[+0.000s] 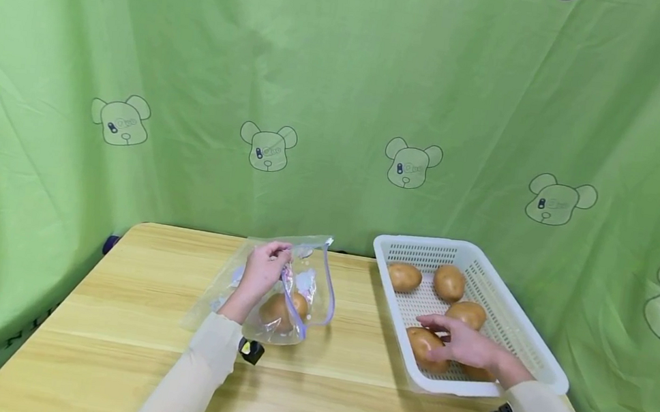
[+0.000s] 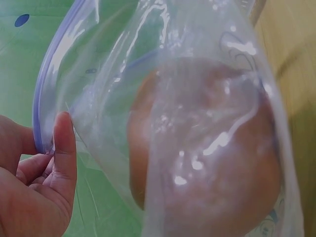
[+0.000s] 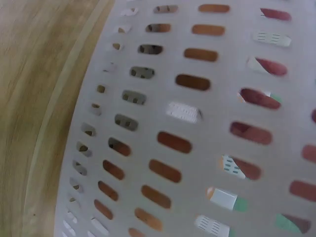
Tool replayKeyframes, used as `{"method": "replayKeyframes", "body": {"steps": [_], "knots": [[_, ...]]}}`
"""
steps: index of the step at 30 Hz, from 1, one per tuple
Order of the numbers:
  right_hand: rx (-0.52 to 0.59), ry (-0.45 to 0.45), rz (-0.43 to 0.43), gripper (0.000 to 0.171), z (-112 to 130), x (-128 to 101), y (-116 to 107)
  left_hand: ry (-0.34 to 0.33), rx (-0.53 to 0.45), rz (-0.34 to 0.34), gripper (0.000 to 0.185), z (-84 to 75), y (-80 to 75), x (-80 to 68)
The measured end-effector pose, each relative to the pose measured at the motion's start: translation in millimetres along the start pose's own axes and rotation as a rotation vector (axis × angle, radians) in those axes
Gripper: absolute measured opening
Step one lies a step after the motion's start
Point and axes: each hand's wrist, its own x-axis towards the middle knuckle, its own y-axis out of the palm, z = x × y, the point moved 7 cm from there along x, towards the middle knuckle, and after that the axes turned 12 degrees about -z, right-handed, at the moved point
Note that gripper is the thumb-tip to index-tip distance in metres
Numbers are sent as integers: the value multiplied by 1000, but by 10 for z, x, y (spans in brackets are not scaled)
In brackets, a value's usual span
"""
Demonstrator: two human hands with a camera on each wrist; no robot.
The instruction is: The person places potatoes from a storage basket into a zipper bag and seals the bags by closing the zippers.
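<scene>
My left hand [image 1: 264, 270] pinches the purple-edged mouth of a clear zip bag [image 2: 113, 54] between thumb and fingers, holding that side up. Through the plastic shows a smooth brown potato [image 1: 276, 313], low in the bag on the table. On the right, my right hand [image 1: 464, 343] reaches into a white slotted basket [image 1: 385, 257]. Its fingers spread over a potato [image 1: 421, 344] in the near left corner, thumb at that potato's side. In the right wrist view the basket wall [image 3: 148, 111] hides the hand, with brown and reddish patches showing through its slots.
Other potatoes lie in the basket: one at the far left [image 1: 404, 278], one beside it [image 1: 449, 282], one near the middle [image 1: 466, 315]. The wooden table [image 1: 124, 318] carries bag and basket. A green curtain [image 1: 343, 98] with bear heads hangs behind.
</scene>
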Motion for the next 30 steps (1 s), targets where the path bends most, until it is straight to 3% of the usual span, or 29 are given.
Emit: {"method": "replayKeyframes", "body": {"steps": [14, 30], "knots": [[-187, 8, 23, 75, -80, 17, 36, 4, -14, 6, 23, -8, -9, -11], [-195, 29, -2, 74, -76, -9, 35, 11, -7, 5, 24, 4, -28, -13]]}}
